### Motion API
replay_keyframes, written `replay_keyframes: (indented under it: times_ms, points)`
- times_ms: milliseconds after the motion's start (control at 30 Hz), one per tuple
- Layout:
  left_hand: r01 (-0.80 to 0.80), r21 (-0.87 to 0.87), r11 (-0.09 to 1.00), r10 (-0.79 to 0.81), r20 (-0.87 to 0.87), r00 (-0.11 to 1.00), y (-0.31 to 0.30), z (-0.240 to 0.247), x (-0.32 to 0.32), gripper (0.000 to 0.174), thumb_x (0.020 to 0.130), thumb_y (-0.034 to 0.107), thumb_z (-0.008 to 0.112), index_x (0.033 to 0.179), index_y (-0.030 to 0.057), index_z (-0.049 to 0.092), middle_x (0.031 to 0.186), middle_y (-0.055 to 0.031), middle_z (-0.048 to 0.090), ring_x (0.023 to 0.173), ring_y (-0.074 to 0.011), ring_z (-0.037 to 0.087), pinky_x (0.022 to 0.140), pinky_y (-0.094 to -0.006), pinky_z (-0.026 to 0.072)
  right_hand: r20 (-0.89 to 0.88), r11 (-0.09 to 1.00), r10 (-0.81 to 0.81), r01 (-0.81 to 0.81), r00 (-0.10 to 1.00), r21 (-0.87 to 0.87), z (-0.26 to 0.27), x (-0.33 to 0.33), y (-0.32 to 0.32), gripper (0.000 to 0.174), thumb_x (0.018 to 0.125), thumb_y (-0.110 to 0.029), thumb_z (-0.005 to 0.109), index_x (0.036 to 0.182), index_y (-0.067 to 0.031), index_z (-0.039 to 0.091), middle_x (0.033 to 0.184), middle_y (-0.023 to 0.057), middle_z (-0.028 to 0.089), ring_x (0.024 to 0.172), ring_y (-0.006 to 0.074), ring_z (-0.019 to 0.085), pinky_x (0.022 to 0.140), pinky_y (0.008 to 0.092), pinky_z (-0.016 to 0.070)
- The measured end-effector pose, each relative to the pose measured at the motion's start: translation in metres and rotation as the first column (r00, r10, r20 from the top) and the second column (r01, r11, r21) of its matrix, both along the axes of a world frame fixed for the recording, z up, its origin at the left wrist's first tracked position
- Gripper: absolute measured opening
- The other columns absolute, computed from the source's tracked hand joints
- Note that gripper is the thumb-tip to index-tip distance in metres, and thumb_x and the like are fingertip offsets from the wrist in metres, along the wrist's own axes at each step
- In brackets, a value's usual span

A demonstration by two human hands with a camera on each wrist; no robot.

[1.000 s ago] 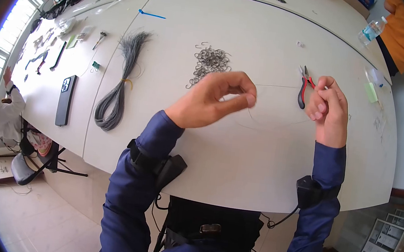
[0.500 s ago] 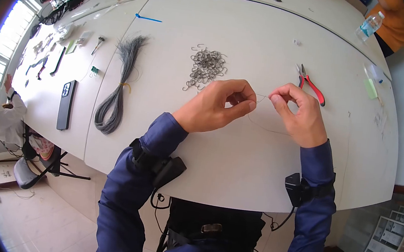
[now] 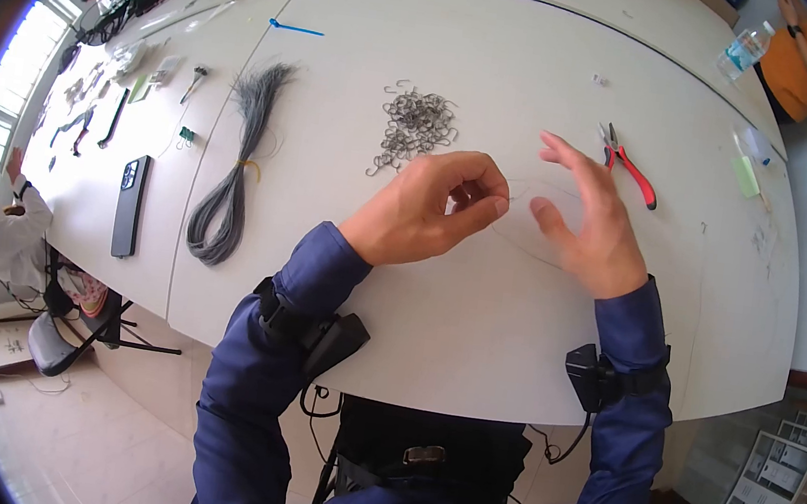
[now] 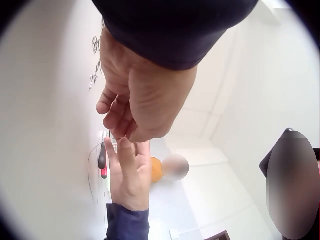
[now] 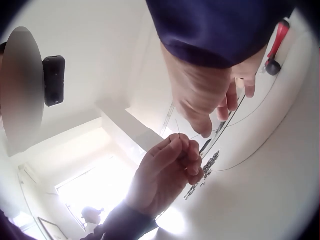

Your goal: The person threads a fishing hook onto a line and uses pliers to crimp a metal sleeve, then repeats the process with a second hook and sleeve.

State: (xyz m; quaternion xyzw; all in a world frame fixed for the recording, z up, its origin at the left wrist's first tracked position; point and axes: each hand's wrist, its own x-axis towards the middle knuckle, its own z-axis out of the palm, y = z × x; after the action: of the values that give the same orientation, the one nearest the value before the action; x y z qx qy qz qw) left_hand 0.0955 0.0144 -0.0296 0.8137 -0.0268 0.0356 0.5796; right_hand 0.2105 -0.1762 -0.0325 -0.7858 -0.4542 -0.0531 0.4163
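My left hand (image 3: 426,209) pinches a thin strand (image 4: 88,172) between thumb and forefinger, its other fingers curled in. From those fingertips the strand runs in a wide loose loop toward my right hand (image 3: 596,225), and a short end sticks up past the left fingertips in the right wrist view. The right hand is blurred, its fingers stretched and thumb spread apart, just right of the left one. Beyond the left hand lies a pile of small bent metal hooks (image 3: 417,125). Red-and-black pliers (image 3: 642,181) rest on the table behind the right hand.
A tied bundle of grey strands (image 3: 250,148) and a black phone (image 3: 130,206) lie to the left on the white table (image 3: 472,351). A blue cable tie (image 3: 296,29) is farther back. A water bottle (image 3: 744,52) stands at the far right, near a person in orange.
My right hand came in from the right to the left fingertips, pinched there, and now has spread its fingers just to the right. The left hand stays nearly in place, still pinching.
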Motion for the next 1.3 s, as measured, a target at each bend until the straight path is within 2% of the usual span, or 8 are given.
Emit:
replay_keyframes:
  times_ms: [200, 300, 533, 633, 833, 933, 1133, 1300]
  points:
    - [-0.004, 0.060, 0.998, 0.002, 0.031, 1.000, 0.000, -0.001, 0.002, 0.014, 0.098, 0.012, 0.066, 0.100, -0.0008, 0.063, 0.086, -0.0024, 0.063, 0.079, -0.0102, 0.060, 0.075, -0.0282, 0.0506, -0.393, 0.969, 0.005, -0.102, 0.920, -0.226, 0.012, 0.003, -0.009, 0.032, 0.090, -0.012, 0.070, 0.120, -0.0044, 0.064, 0.108, 0.0143, 0.069, 0.103, 0.0282, 0.065, 0.093, 0.0382, 0.0512]
    - [0.000, 0.053, 0.999, -0.001, 0.023, 1.000, 0.001, -0.001, 0.001, 0.013, 0.098, 0.012, 0.066, 0.099, -0.0008, 0.064, 0.085, -0.0027, 0.063, 0.079, -0.0105, 0.060, 0.075, -0.0283, 0.0507, -0.085, 0.997, 0.068, -0.071, 0.994, -0.035, -0.006, 0.005, -0.008, 0.032, 0.091, -0.012, 0.069, 0.121, -0.0041, 0.062, 0.106, 0.0148, 0.069, 0.100, 0.0280, 0.067, 0.091, 0.0373, 0.0512]
    - [0.019, 0.053, 0.998, -0.020, 0.014, 1.000, -0.002, 0.002, 0.000, 0.013, 0.097, 0.011, 0.067, 0.099, -0.0012, 0.063, 0.084, -0.0031, 0.063, 0.077, -0.0109, 0.060, 0.075, -0.0287, 0.0511, -0.497, 0.972, 0.071, -0.172, 0.865, -0.161, 0.000, 0.002, -0.006, 0.042, 0.091, -0.009, 0.065, 0.132, -0.0063, 0.057, 0.114, 0.0135, 0.068, 0.111, 0.0291, 0.063, 0.099, 0.0384, 0.0480]
    - [0.026, 0.040, 0.999, -0.027, 0.008, 1.000, 0.000, 0.000, 0.001, 0.013, 0.096, 0.011, 0.067, 0.098, -0.0010, 0.063, 0.084, -0.0033, 0.064, 0.077, -0.0110, 0.061, 0.075, -0.0290, 0.0514, 0.085, 1.000, -0.006, 0.004, 0.996, 0.023, -0.006, -0.003, 0.000, 0.031, 0.092, -0.009, 0.065, 0.123, -0.0043, 0.061, 0.112, 0.0134, 0.068, 0.103, 0.0289, 0.067, 0.094, 0.0370, 0.0505]
    - [0.051, 0.054, 0.997, -0.051, -0.002, 0.999, -0.003, 0.001, 0.000, 0.012, 0.096, 0.011, 0.067, 0.098, -0.0006, 0.063, 0.085, -0.0035, 0.065, 0.076, -0.0115, 0.061, 0.073, -0.0289, 0.0514, -0.316, 0.977, 0.196, -0.214, 0.928, -0.023, 0.001, -0.007, 0.000, 0.017, 0.095, -0.011, 0.063, 0.110, -0.0014, 0.063, 0.106, 0.0131, 0.070, 0.097, 0.0280, 0.069, 0.092, 0.0354, 0.0529]
    - [0.058, 0.061, 0.996, -0.058, 0.000, 0.998, -0.003, 0.001, 0.000, 0.011, 0.096, 0.010, 0.067, 0.097, -0.0004, 0.063, 0.084, -0.0037, 0.065, 0.076, -0.0117, 0.062, 0.072, -0.0289, 0.0512, -0.461, 0.983, 0.181, -0.173, 0.869, 0.060, -0.010, -0.005, -0.001, 0.016, 0.098, -0.012, 0.061, 0.110, -0.0014, 0.062, 0.089, 0.0076, 0.067, 0.081, 0.0180, 0.066, 0.079, 0.0306, 0.0527]
    - [0.047, 0.075, 0.996, -0.048, 0.010, 0.999, -0.003, 0.000, 0.001, 0.011, 0.095, 0.010, 0.067, 0.096, -0.0006, 0.063, 0.084, -0.0038, 0.065, 0.075, -0.0115, 0.062, 0.071, -0.0288, 0.0508, -0.603, 0.989, 0.092, -0.145, 0.793, -0.039, -0.002, -0.008, 0.000, 0.015, 0.099, -0.015, 0.062, 0.100, 0.0000, 0.063, 0.069, -0.0032, 0.047, 0.063, 0.0040, 0.039, 0.056, 0.0242, 0.0338]
    - [0.040, 0.088, 0.995, -0.042, 0.019, 0.999, -0.002, -0.001, 0.000, 0.011, 0.095, 0.010, 0.067, 0.096, -0.0008, 0.064, 0.083, -0.0041, 0.065, 0.074, -0.0115, 0.062, 0.070, -0.0288, 0.0508, -0.597, 0.987, 0.054, -0.132, 0.801, -0.087, 0.001, -0.005, -0.003, 0.016, 0.099, -0.016, 0.063, 0.099, 0.0000, 0.063, 0.067, -0.0038, 0.046, 0.060, 0.0039, 0.039, 0.054, 0.0254, 0.0327]
